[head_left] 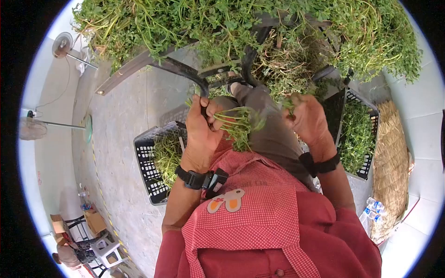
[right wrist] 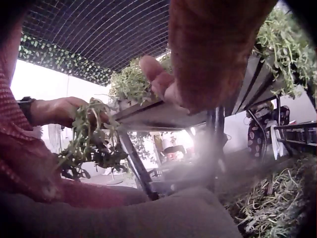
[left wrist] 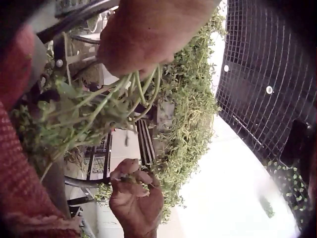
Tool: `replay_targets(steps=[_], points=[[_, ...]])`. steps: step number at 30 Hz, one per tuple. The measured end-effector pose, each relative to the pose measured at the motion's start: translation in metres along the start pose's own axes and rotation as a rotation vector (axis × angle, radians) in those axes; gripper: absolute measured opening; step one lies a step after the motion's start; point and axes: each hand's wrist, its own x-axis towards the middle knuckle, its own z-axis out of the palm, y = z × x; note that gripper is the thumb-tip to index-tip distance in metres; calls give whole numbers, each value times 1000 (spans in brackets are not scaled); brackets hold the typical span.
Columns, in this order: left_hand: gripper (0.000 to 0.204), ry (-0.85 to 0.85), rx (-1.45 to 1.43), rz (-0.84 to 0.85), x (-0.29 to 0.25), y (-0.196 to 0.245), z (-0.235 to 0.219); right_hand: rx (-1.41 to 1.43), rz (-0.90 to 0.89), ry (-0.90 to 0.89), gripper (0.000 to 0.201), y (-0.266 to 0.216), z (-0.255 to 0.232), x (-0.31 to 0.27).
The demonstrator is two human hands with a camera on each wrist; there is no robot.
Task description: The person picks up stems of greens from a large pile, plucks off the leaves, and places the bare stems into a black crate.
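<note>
My left hand (head_left: 200, 136) grips a small bunch of leafy green stems (head_left: 240, 132) over the lap, leaves hanging to the right. In the left wrist view the stems (left wrist: 141, 94) come out below the curled fingers. To the right, my right hand (head_left: 311, 121) pinches a small green sprig (head_left: 290, 106) between thumb and fingertips, slightly blurred. Seen from the left wrist, a bit of green also shows between that hand's fingers (left wrist: 130, 188). Both hands are apart, in front of the table with a thick heap of the same greens (head_left: 208, 28).
Black crates stand on either side, the left crate (head_left: 143, 162) and right crate (head_left: 371, 139) both holding greens. Under the table's metal frame (head_left: 181, 69) lies a pile of stems (head_left: 292, 55). A straw roll (head_left: 391, 171), bottles (head_left: 373, 209), fans and a grey stool (head_left: 107, 250) are farther out.
</note>
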Motion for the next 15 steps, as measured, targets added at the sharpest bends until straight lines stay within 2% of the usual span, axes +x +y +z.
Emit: replay_targets(steps=[2, 4, 5, 6, 7, 9, 10, 12, 13, 14, 15], points=[[31, -6, -13, -25, 3, -1, 3, 1795, 734, 141, 10, -18, -16, 9], [31, 45, -76, -88, 2, -1, 7, 1704, 731, 99, 14, -12, -18, 13], [31, 49, -74, -88, 2, -1, 7, 1577, 640, -14, 16, -7, -17, 13], [31, 13, -80, -95, 3, -1, 7, 1447, 550, -120, 19, -3, -15, 13], [31, -24, -87, -103, 3, -2, 7, 1450, 553, -119, 19, -7, -17, 14], [31, -81, -75, -119, 4, -2, 5, 1011, 465, -241, 19, -24, -23, 20], [31, -140, -66, -131, 4, -1, 5, 1013, 466, -239, 19, -30, -21, 24], [31, -148, -45, -129, 2, -1, 9, 739, 209, -272, 23, -41, -15, 31], [31, -155, -25, -127, 1, -1, 12, 701, 122, -310, 26, -40, -9, 35], [31, -156, -24, -127, -1, -1, 14, 701, 122, -309, 26, -39, 0, 35], [31, -168, -24, -137, -2, -1, 17, 673, 39, -281, 25, -37, 11, 35]])
